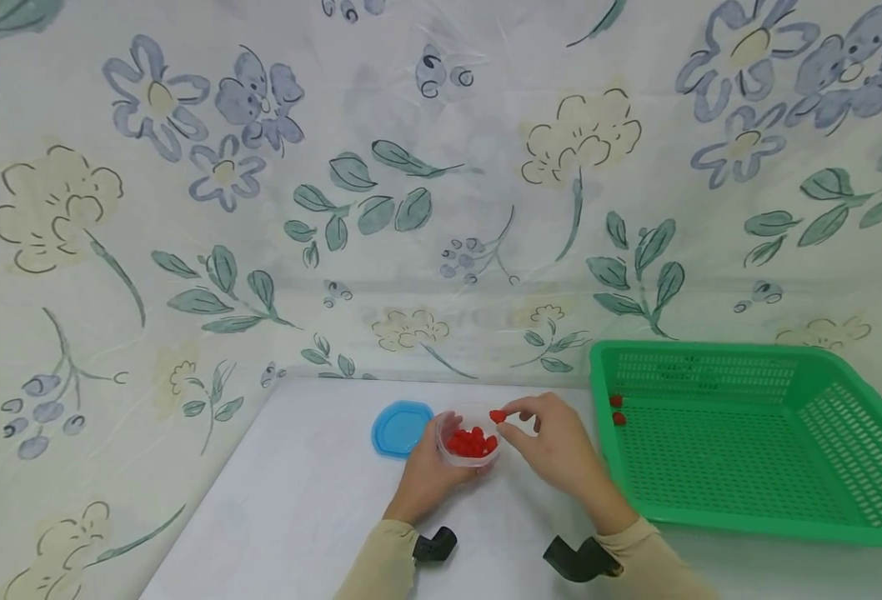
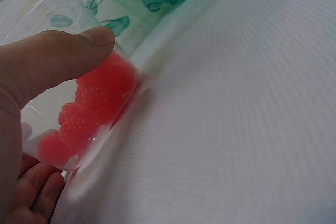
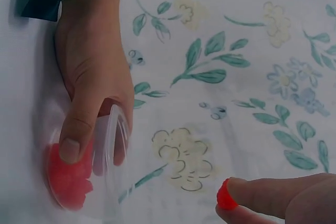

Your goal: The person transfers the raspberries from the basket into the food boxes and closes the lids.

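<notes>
My left hand [image 1: 429, 471] grips a clear plastic tub [image 2: 50, 103], thumb on one side and fingers round the other. Inside the tub lie several red raspberries [image 1: 471, 443], also visible through its wall as raspberries [image 2: 100, 98] in the left wrist view. The tub is tilted on the white table. Just to the right of its mouth, my right hand [image 1: 557, 446] pinches a single raspberry [image 1: 497, 416] between thumb and fingertips. In the right wrist view that raspberry [image 3: 227, 195] is held apart from the tub.
A blue lid [image 1: 401, 429] lies on the white table [image 1: 283, 492], left of the tub. On the right stands a large green basket [image 1: 741, 454] with two red berries [image 1: 618, 418] near its left wall. A floral-patterned cloth [image 1: 411, 250] hangs behind the table.
</notes>
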Available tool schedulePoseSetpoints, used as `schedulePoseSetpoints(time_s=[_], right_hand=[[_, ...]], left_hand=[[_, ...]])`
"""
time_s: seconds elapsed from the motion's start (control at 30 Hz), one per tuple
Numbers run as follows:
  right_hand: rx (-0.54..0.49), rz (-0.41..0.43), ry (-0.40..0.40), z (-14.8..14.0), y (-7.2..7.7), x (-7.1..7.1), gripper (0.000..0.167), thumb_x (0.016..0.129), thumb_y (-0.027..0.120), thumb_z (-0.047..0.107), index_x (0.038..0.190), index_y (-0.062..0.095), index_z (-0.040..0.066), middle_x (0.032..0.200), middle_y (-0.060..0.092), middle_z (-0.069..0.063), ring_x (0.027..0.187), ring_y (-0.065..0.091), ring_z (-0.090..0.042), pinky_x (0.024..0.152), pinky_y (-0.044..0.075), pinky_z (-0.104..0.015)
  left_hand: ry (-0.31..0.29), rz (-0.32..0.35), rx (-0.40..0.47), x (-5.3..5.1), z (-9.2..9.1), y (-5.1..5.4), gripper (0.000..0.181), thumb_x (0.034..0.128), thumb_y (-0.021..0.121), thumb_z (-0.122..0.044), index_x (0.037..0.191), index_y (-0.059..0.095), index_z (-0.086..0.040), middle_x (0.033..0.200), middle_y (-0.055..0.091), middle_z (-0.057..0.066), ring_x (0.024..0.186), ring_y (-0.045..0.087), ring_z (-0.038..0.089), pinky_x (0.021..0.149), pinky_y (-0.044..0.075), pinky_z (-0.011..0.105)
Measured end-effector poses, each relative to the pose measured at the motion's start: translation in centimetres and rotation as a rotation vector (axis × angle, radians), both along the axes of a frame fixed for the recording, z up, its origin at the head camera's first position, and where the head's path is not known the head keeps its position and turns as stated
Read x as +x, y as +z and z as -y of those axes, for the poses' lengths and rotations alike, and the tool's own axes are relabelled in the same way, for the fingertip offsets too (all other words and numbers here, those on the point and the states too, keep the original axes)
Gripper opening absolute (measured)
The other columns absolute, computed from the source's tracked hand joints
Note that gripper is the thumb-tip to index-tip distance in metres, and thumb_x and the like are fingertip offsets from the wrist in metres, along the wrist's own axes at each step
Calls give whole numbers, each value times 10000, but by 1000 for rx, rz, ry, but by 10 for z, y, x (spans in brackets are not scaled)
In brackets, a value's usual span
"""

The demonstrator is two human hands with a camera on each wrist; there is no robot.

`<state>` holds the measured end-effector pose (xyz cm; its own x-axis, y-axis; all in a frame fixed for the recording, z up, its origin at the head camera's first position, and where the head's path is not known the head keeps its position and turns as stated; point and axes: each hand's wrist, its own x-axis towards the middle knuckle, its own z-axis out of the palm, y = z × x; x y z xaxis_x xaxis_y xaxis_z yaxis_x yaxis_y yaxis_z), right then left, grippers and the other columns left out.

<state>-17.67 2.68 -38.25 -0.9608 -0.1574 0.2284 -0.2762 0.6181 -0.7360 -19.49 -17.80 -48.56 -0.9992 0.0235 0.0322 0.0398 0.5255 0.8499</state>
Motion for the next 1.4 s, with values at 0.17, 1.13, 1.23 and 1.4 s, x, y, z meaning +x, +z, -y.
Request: schedulePoseSetpoints(time_s=[0.17,1.13,1.23,1.4], right_hand=[[-8,-10,-20,10,-11,-6,186,869,778,177,1047,762,127,958,631,-59,839,545,-237,659,473,-298],[-57,43,-151,33,-56,-29,190,864,755,167,1031,751,76,950,624,-96,852,553,-227,661,508,-309],[-58,30,-162,32,-59,-30,194,853,762,169,1025,755,79,943,624,-96,849,558,-227,665,504,-317],[-62,37,-187,33,-64,-32,207,842,783,186,1024,761,90,948,625,-90,853,566,-225,667,522,-315]], left_hand=[[-4,-12,-4,1,0,1,977,696,924,-373,1484,384,-166,1442,532,31,1340,472,302,965,534,499],[-9,-41,-27,-1,1,-1,967,687,925,-391,1466,402,-157,1425,552,21,1318,494,293,971,530,501],[-7,-42,-26,-1,0,0,973,682,923,-414,1465,405,-158,1426,552,16,1319,496,286,985,520,504],[-10,-39,-21,-1,0,0,962,695,916,-414,1465,405,-147,1428,555,23,1325,494,289,1010,498,523]])
